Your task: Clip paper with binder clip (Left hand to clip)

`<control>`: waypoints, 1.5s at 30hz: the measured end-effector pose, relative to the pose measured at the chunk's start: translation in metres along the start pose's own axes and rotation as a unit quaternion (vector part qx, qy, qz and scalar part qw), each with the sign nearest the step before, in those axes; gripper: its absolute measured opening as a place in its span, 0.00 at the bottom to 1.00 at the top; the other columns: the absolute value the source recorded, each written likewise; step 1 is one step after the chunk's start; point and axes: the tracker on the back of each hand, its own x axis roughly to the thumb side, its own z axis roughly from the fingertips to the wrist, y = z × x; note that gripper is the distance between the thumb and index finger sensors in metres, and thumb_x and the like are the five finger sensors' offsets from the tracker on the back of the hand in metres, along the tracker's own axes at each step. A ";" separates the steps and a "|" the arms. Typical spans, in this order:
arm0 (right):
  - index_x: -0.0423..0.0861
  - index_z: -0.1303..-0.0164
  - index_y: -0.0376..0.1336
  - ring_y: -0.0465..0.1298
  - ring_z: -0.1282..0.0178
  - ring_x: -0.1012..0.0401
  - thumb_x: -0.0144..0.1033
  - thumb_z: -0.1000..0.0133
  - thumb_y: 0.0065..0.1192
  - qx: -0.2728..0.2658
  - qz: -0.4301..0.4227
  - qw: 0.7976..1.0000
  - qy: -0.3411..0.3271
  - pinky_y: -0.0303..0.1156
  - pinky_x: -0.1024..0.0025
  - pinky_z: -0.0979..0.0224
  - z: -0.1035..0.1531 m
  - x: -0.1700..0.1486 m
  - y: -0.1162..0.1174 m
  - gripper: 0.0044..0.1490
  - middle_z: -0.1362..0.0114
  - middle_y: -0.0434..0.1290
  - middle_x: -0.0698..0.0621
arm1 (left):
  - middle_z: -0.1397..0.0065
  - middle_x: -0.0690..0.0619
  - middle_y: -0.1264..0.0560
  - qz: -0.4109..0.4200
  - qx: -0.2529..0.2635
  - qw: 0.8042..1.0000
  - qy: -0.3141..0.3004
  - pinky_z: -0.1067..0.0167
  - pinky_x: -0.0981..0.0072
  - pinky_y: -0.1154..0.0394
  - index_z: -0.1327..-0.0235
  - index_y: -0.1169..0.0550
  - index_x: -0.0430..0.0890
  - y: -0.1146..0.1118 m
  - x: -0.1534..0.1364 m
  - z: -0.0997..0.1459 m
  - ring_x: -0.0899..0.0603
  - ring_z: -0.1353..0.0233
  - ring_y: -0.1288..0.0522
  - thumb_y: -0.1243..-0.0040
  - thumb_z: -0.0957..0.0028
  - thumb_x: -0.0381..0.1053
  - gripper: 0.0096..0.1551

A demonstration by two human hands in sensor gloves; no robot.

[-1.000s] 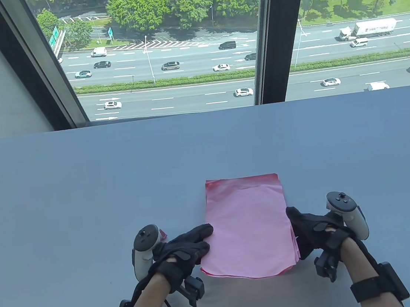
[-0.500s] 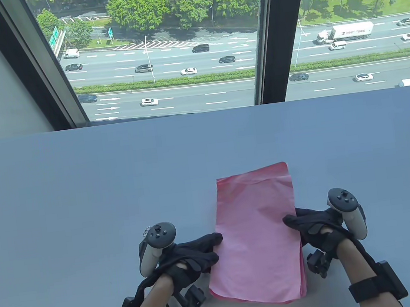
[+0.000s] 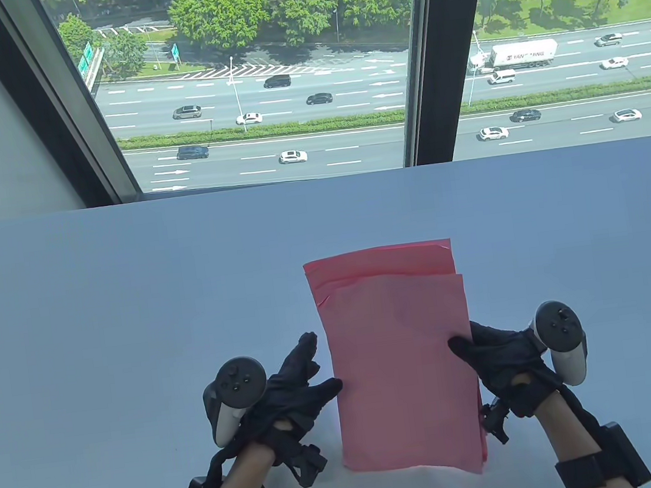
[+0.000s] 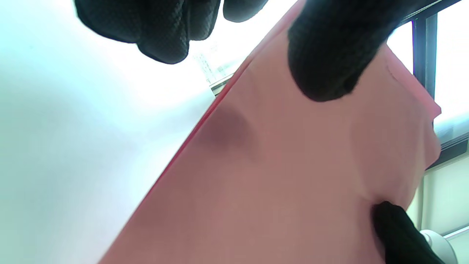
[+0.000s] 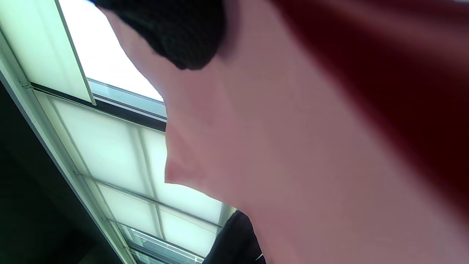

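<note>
The pink paper stack [image 3: 402,359] is held upright between the left hand [image 3: 296,393] and the right hand [image 3: 503,364], fingers [image 4: 329,58] clamped on its side edges above the surface [image 3: 103,318].

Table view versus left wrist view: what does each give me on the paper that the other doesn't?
Only the table view shows the whole pink paper stack upright between the left hand and right hand, sheets offset at the top. Only the left wrist view shows the left thumb pressed on the front sheet. Both show both hands holding it; neither shows a binder clip.
</note>
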 end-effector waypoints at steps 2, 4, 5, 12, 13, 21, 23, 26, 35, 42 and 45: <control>0.48 0.33 0.70 0.85 0.49 0.45 0.40 0.48 0.65 0.014 -0.008 1.000 -0.012 0.79 0.50 0.50 0.001 0.004 0.002 0.32 0.41 0.83 0.45 | 0.17 0.37 0.49 0.008 0.003 1.000 -0.006 0.33 0.37 0.36 0.21 0.57 0.45 -0.001 0.000 0.000 0.31 0.22 0.39 0.30 0.55 0.64 0.65; 0.48 0.32 0.70 0.84 0.48 0.45 0.39 0.48 0.65 0.031 -0.029 0.999 -0.029 0.78 0.48 0.48 0.001 0.008 0.004 0.32 0.40 0.83 0.45 | 0.17 0.38 0.55 0.017 0.001 1.000 -0.014 0.31 0.35 0.39 0.25 0.66 0.45 -0.001 0.000 -0.001 0.30 0.21 0.43 0.30 0.55 0.66 0.71; 0.48 0.32 0.70 0.84 0.48 0.45 0.39 0.48 0.65 0.037 -0.040 0.998 -0.036 0.77 0.48 0.48 0.001 0.010 0.006 0.31 0.40 0.83 0.45 | 0.17 0.38 0.56 0.021 -0.006 1.000 -0.017 0.30 0.35 0.41 0.25 0.67 0.46 -0.001 0.000 -0.001 0.30 0.20 0.44 0.31 0.56 0.67 0.72; 0.48 0.33 0.70 0.85 0.49 0.45 0.38 0.48 0.65 0.068 -0.042 0.995 -0.067 0.77 0.47 0.47 0.003 0.024 0.018 0.31 0.40 0.82 0.45 | 0.17 0.41 0.42 0.049 0.027 0.997 -0.054 0.35 0.38 0.31 0.20 0.57 0.50 0.002 0.006 0.002 0.33 0.25 0.31 0.31 0.57 0.69 0.66; 0.48 0.33 0.70 0.85 0.50 0.45 0.38 0.48 0.65 0.066 -0.039 0.994 -0.077 0.78 0.47 0.48 0.004 0.027 0.020 0.31 0.40 0.82 0.44 | 0.19 0.42 0.37 0.052 0.042 0.996 -0.058 0.40 0.41 0.26 0.19 0.54 0.52 0.003 0.007 0.003 0.34 0.31 0.24 0.30 0.57 0.67 0.64; 0.48 0.33 0.70 0.84 0.48 0.44 0.37 0.48 0.66 0.004 0.042 0.988 -0.152 0.77 0.46 0.46 0.014 0.052 0.028 0.31 0.38 0.82 0.44 | 0.36 0.46 0.16 0.089 0.043 0.977 -0.188 0.48 0.44 0.21 0.34 0.20 0.52 0.011 0.039 0.014 0.38 0.44 0.14 0.37 0.49 0.53 0.28; 0.48 0.32 0.69 0.84 0.47 0.44 0.37 0.48 0.66 -0.015 0.075 0.980 -0.183 0.77 0.46 0.46 0.018 0.060 0.032 0.31 0.37 0.81 0.45 | 0.37 0.46 0.16 0.021 0.076 0.966 -0.247 0.49 0.44 0.20 0.34 0.20 0.52 0.015 0.056 0.024 0.39 0.45 0.13 0.37 0.49 0.54 0.28; 0.48 0.33 0.70 0.84 0.46 0.44 0.37 0.48 0.67 -0.043 0.112 0.968 -0.219 0.77 0.46 0.45 0.024 0.068 0.037 0.31 0.37 0.81 0.45 | 0.37 0.48 0.16 -0.029 0.125 0.948 -0.292 0.48 0.45 0.20 0.34 0.20 0.53 0.016 0.066 0.035 0.39 0.44 0.14 0.38 0.50 0.54 0.28; 0.43 0.37 0.72 0.85 0.50 0.44 0.42 0.48 0.69 -0.029 0.153 0.968 -0.199 0.78 0.46 0.48 0.020 0.056 0.044 0.30 0.41 0.82 0.42 | 0.37 0.47 0.15 -0.012 0.085 0.966 -0.245 0.48 0.43 0.21 0.35 0.19 0.52 0.009 0.051 0.026 0.38 0.44 0.14 0.37 0.50 0.57 0.29; 0.42 0.40 0.74 0.86 0.52 0.44 0.44 0.49 0.69 -0.021 0.158 0.969 -0.189 0.78 0.47 0.49 0.018 0.048 0.046 0.30 0.43 0.84 0.42 | 0.38 0.48 0.15 -0.002 0.083 0.969 -0.234 0.47 0.43 0.21 0.38 0.17 0.51 0.009 0.042 0.022 0.37 0.44 0.14 0.37 0.50 0.59 0.28; 0.43 0.41 0.74 0.86 0.52 0.45 0.45 0.49 0.70 -0.025 0.166 0.966 -0.194 0.78 0.47 0.49 0.018 0.052 0.047 0.30 0.44 0.84 0.43 | 0.38 0.48 0.15 -0.026 0.086 0.965 -0.246 0.47 0.43 0.21 0.37 0.17 0.51 0.010 0.047 0.023 0.38 0.44 0.14 0.37 0.50 0.59 0.29</control>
